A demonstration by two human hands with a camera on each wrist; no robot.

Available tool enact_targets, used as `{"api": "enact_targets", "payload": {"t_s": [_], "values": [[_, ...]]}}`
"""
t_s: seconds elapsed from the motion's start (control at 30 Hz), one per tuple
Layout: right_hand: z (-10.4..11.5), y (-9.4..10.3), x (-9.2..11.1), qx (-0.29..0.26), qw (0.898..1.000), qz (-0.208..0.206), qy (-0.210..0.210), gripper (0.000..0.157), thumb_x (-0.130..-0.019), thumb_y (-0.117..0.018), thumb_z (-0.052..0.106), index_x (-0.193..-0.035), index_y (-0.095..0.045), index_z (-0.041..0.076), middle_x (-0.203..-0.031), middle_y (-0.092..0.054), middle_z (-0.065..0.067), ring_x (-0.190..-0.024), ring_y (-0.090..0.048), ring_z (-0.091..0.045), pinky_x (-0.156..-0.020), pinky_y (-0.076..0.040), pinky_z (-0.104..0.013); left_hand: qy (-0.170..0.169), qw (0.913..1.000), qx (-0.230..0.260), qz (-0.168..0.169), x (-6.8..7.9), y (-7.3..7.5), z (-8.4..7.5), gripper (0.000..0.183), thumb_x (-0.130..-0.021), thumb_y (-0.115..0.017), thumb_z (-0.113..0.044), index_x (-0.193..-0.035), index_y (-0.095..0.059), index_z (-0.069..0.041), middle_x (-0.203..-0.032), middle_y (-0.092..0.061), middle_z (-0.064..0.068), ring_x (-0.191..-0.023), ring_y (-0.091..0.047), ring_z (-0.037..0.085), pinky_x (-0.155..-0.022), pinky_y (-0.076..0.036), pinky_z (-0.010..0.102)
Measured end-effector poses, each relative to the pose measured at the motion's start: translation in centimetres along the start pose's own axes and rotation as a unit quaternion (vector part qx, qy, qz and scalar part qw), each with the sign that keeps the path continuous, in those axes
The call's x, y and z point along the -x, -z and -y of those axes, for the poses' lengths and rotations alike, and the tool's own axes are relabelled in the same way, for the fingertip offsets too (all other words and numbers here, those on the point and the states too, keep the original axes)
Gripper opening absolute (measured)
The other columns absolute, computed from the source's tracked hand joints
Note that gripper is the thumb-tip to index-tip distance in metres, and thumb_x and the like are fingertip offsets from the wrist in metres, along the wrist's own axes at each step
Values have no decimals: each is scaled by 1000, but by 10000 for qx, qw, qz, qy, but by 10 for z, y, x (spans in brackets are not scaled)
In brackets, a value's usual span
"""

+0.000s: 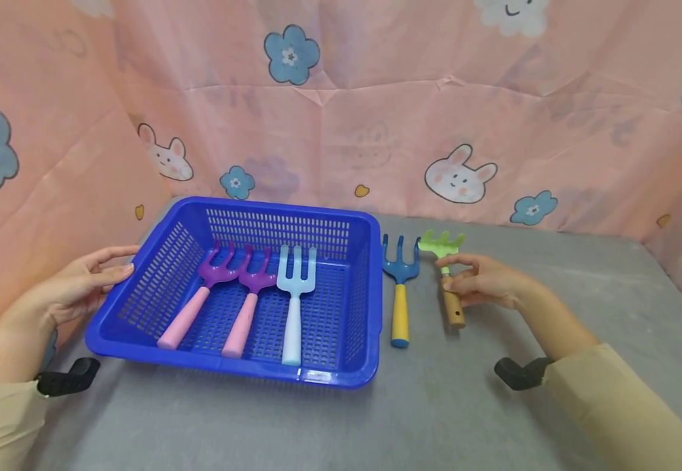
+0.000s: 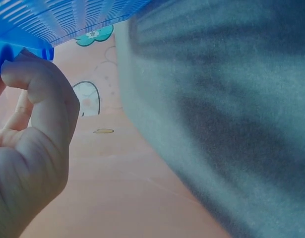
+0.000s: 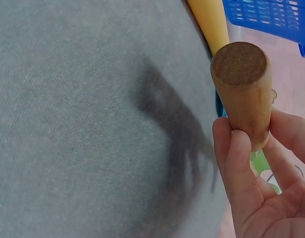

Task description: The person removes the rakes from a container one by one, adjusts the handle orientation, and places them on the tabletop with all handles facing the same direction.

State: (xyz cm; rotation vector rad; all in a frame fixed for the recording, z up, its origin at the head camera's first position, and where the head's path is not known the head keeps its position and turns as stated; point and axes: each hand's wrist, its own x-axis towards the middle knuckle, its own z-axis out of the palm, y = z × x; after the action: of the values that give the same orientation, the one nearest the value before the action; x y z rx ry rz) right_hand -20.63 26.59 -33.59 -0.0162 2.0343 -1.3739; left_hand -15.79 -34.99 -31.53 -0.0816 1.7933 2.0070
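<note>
My left hand is at the left end of a blue plastic basket, its thumb and fingers gripping the rim; the left wrist view shows the thumb against the basket's edge. Inside lie two hand forks with purple tines and pink handles, and a light blue hand fork. With my right hand I pinch the wooden handle of a light green hand rake. Between basket and rake lies a blue hand fork with a yellow handle.
Everything is over a grey cloth-covered table. A pink curtain printed with rabbits and flowers hangs behind it and along the sides. Black wrist straps with mounts sit at both cuffs.
</note>
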Motion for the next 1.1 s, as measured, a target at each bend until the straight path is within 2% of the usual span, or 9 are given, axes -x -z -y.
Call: {"api": "enact_targets", "payload": {"t_s": [1.1], "values": [[-4,7,-8,213,9995,-97,-215,63,-88,-62,11,-142,-29,2,-84,-56,-4,-77,-54,-16,-67,-53,-26,-141,9989,291,340,-6,1,-1,33,-97,-44,-2,-111,-62,-26,-96,-68,8,-81,-68,23,-66,-57,36]]}}
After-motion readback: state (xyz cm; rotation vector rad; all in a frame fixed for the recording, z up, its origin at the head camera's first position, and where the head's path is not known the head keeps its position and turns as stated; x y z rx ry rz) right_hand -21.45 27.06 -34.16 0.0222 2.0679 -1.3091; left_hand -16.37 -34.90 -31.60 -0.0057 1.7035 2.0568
